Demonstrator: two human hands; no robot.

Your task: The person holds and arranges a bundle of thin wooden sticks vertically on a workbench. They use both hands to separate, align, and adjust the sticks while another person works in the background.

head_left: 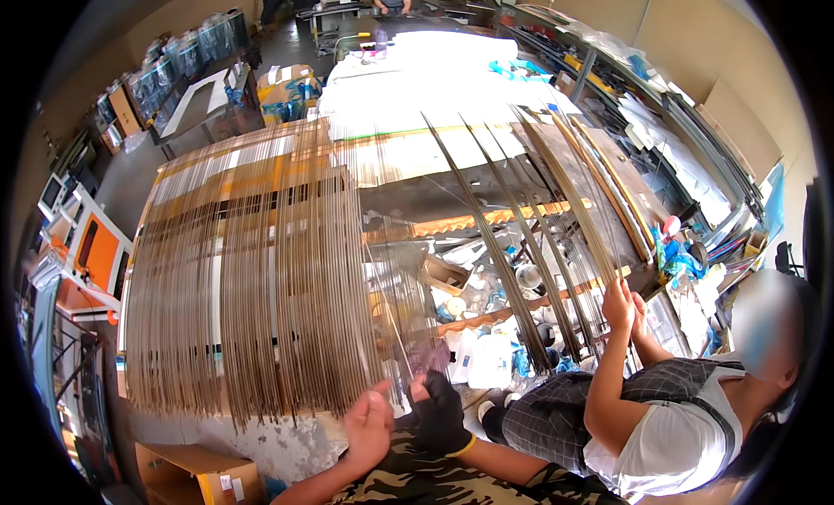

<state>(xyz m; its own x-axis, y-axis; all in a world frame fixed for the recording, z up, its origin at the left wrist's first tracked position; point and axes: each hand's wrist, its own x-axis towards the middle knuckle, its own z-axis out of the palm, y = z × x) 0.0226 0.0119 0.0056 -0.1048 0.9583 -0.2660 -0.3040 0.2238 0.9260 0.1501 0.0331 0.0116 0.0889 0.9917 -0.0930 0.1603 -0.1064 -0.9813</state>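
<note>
A wide row of long, thin brown rods (252, 305) lies side by side across the work table, their near ends reaching toward me. Close to its right edge is my left hand (368, 425), bare, with its fingers curled together; anything in them is too small to make out. Beside it my right hand (441, 415), in a black fingerless glove, is closed with thumb and finger pinched at the lower end of a pale thin rod (398, 335). That rod slants up and away to the left. Loose bundles of dark rods (486, 235) lie farther right.
A co-worker (669, 409) stands at my right, both hands (622, 307) on thin rods. Under the open frame are a small cardboard box (445, 275) and white jugs (491, 362). A cardboard carton (195, 475) stands near left; a loaded shelf (660, 114) lines the right.
</note>
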